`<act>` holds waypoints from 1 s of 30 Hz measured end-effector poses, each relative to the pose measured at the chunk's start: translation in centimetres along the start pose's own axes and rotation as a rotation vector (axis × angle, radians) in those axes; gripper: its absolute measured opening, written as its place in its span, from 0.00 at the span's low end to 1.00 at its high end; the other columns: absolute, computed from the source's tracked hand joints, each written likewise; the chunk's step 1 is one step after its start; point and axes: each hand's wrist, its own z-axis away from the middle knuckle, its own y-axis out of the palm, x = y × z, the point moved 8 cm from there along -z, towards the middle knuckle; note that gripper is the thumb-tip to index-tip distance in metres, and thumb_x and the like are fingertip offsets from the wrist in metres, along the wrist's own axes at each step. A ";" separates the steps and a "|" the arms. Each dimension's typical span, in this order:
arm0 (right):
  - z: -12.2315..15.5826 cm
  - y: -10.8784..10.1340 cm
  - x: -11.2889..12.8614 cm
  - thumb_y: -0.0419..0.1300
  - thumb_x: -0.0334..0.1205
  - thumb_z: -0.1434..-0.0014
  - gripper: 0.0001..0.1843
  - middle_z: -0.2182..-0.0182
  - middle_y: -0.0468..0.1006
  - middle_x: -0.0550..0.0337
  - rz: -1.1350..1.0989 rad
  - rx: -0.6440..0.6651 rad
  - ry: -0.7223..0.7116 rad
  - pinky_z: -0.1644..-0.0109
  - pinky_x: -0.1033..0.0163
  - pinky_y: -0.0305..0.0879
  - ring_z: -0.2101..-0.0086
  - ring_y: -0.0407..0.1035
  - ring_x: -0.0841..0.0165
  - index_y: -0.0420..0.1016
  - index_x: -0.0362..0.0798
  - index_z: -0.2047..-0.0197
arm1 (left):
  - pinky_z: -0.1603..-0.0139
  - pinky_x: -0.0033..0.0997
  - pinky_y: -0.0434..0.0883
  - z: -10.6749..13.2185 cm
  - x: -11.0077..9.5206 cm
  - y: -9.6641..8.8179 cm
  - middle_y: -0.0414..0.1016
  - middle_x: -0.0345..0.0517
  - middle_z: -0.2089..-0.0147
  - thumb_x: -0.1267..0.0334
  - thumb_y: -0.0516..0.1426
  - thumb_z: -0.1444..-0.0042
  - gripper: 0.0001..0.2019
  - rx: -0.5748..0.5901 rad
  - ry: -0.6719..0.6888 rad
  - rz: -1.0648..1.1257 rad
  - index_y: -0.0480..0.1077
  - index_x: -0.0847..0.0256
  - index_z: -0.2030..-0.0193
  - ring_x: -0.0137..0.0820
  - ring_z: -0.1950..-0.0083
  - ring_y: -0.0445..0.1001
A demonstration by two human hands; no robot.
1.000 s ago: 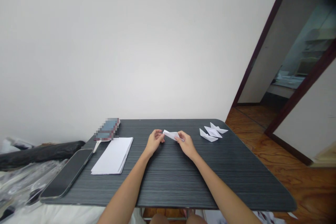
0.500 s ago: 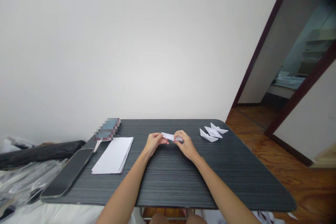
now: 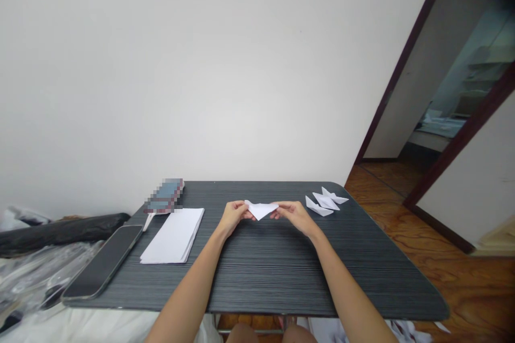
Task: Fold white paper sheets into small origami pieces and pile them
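Between my two hands is a piece of folded white paper, its lower edge coming to a point that faces me. My left hand pinches its left corner. The right corner sits between the thumb and fingers of my right hand. Both hands hold the paper just over the middle of the dark table. Several folded paper boats lie close together to the right of my right hand. On the left is a stack of white paper sheets.
A smartphone lies along the table's left edge. Behind the paper stack is a blurred-out object. Plastic wrapping and a black roll lie left of the table. White paper scraps are below its front edge. A wall stands behind.
The folded paper has gone from a narrow strip to a wider shape with a downward point. My right hand has shifted right, out to the paper's corner; my left hand has hardly moved.
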 end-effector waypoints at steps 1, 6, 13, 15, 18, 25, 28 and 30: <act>0.1 0.0 0.0 0.55 0.41 0.51 0.16 0.74 0.76 0.55 -0.019 0.001 0.012 0.65 0.60 0.63 0.71 0.69 0.68 0.71 0.42 0.60 | 0.76 0.22 0.68 0.0 -0.1 0.1 0.71 0.44 0.80 0.66 0.55 0.55 0.07 0.004 0.007 0.000 0.66 0.70 0.74 0.27 0.78 0.72; 0.0 0.1 -0.4 0.57 0.42 0.53 0.15 0.78 0.75 0.56 -0.085 -0.021 0.052 0.69 0.63 0.64 0.75 0.69 0.69 0.72 0.41 0.63 | 0.74 0.24 0.70 0.0 -0.1 0.1 0.72 0.44 0.79 0.66 0.55 0.55 0.07 0.009 0.026 -0.020 0.67 0.70 0.71 0.28 0.77 0.72; -0.3 -0.8 -2.3 0.60 0.40 0.56 0.12 0.85 0.69 0.64 -0.100 -0.136 0.107 0.87 0.72 0.51 0.87 0.60 0.77 0.71 0.42 0.68 | 0.73 0.29 0.71 0.5 -0.6 1.1 0.73 0.47 0.78 0.61 0.55 0.55 0.14 0.092 0.063 -0.068 0.66 0.71 0.65 0.31 0.77 0.73; -0.2 -0.9 -2.7 0.60 0.40 0.56 0.12 0.86 0.68 0.66 -0.143 -0.141 0.131 0.87 0.73 0.49 0.88 0.58 0.79 0.72 0.42 0.68 | 0.73 0.30 0.71 0.6 -0.8 1.2 0.73 0.46 0.78 0.60 0.56 0.55 0.15 0.098 0.081 -0.053 0.66 0.70 0.63 0.32 0.78 0.73; -0.1 -1.0 -2.8 0.61 0.38 0.57 0.11 0.84 0.69 0.64 -0.297 -0.128 0.144 0.84 0.72 0.54 0.86 0.60 0.79 0.73 0.41 0.69 | 0.71 0.30 0.71 0.6 -1.0 1.0 0.73 0.46 0.77 0.60 0.57 0.56 0.14 0.066 0.090 -0.007 0.68 0.70 0.66 0.32 0.76 0.73; -0.2 -1.2 -2.3 0.63 0.35 0.59 0.11 0.76 0.74 0.59 -0.479 -0.151 0.111 0.71 0.69 0.63 0.76 0.68 0.74 0.73 0.43 0.68 | 0.58 0.32 0.69 0.7 -1.4 0.7 0.75 0.51 0.70 0.65 0.60 0.60 0.12 0.024 0.081 0.167 0.70 0.72 0.68 0.35 0.67 0.74; -0.1 -1.4 -2.6 0.63 0.35 0.58 0.09 0.77 0.74 0.60 -0.498 -0.188 0.110 0.72 0.70 0.62 0.77 0.67 0.75 0.73 0.42 0.71 | 0.56 0.34 0.67 1.0 -1.8 1.2 0.75 0.54 0.68 0.65 0.60 0.59 0.14 0.064 0.099 0.164 0.70 0.72 0.65 0.36 0.64 0.74; -0.1 -1.5 -2.7 0.63 0.35 0.58 0.09 0.78 0.73 0.60 -0.486 -0.206 0.120 0.73 0.71 0.61 0.77 0.67 0.75 0.72 0.42 0.71 | 0.56 0.34 0.67 1.1 -1.8 1.3 0.75 0.54 0.68 0.63 0.60 0.60 0.15 0.071 0.105 0.140 0.70 0.72 0.65 0.36 0.64 0.74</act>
